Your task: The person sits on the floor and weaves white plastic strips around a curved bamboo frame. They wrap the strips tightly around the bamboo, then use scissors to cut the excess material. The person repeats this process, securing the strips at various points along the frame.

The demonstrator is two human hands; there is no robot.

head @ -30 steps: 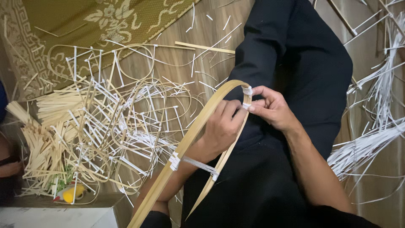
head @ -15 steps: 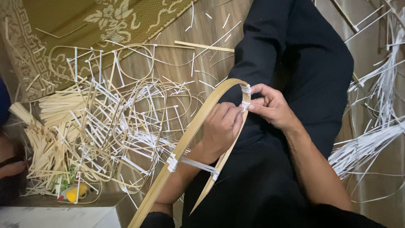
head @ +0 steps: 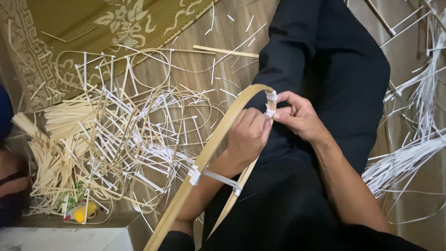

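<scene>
Bamboo strip [head: 218, 139] bent over my lap, left hand [head: 247, 135] clenched round it to steady, right hand [head: 299, 116] pinching the white binding [head: 271, 96].

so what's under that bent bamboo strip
Under the bent bamboo strip lie black trousers, wooden floor and the left hand gripping it. The right hand covers the bend's white binding.

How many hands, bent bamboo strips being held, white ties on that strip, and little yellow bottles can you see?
Hands: 2, the left hand and right hand
Bent bamboo strip: 1
White ties on it: 3
Yellow bottle: 1
Total: 7
</scene>
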